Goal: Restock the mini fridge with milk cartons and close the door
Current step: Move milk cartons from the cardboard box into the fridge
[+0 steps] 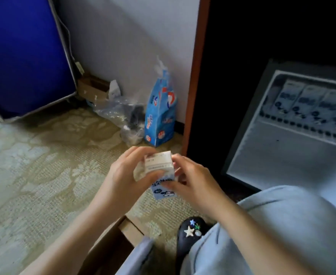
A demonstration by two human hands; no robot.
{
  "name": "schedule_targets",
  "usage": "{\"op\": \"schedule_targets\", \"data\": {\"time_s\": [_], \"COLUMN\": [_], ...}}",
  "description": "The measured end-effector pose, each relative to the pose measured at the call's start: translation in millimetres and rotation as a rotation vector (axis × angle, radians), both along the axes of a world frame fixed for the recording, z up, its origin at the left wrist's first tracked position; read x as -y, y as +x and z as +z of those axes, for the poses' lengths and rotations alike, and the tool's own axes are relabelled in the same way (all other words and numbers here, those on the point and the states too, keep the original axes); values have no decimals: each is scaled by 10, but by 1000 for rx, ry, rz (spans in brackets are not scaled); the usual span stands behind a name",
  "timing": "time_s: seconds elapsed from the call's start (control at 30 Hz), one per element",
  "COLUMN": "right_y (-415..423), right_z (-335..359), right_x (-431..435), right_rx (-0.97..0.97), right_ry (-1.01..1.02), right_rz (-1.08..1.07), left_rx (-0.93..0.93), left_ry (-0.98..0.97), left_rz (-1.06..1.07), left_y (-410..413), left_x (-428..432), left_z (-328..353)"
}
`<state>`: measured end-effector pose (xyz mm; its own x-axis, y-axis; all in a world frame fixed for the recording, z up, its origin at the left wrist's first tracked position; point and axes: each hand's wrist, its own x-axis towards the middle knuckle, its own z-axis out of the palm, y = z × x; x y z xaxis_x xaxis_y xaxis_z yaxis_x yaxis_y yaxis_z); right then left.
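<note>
A white-topped milk carton (pixel 160 165), pale blue below with dark cartoon prints, shows above a beige carpet (pixel 44 155) patterned with pale floral shapes. A bright blue bag (pixel 160 116) carries red and white logos. White, blue and green charms (pixel 189 231) dot a black clog (pixel 183 248) beside light blue trousers (pixel 292 225); the cabinet edge (pixel 194 76) is reddish-brown.

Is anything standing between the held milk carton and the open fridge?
Nothing visible does. The left hand and right hand hold the milk carton just left of the open fridge; only dim, open space lies between them.
</note>
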<state>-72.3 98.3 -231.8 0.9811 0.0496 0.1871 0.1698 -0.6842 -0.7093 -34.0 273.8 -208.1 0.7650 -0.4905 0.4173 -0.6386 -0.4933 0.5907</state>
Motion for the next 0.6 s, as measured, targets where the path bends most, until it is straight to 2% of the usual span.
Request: {"op": "schedule_targets", "data": {"time_s": [0.2,0.4,0.6], "right_y": [-229,-510,-699], "right_z": [392,739,936], "right_x": [733,1396,2059], "right_rx": [115,188,167], "right_ry": [35,-22,-137], "right_rz": [-155,-307,-473], "left_rx": [-186,-119,-102], "left_ry": [-293,-264,-244], "left_rz": [-207,-360,-464], "left_y": [51,24,-54], "left_x": [771,1525,2284], "left_z": [282,573,721]}}
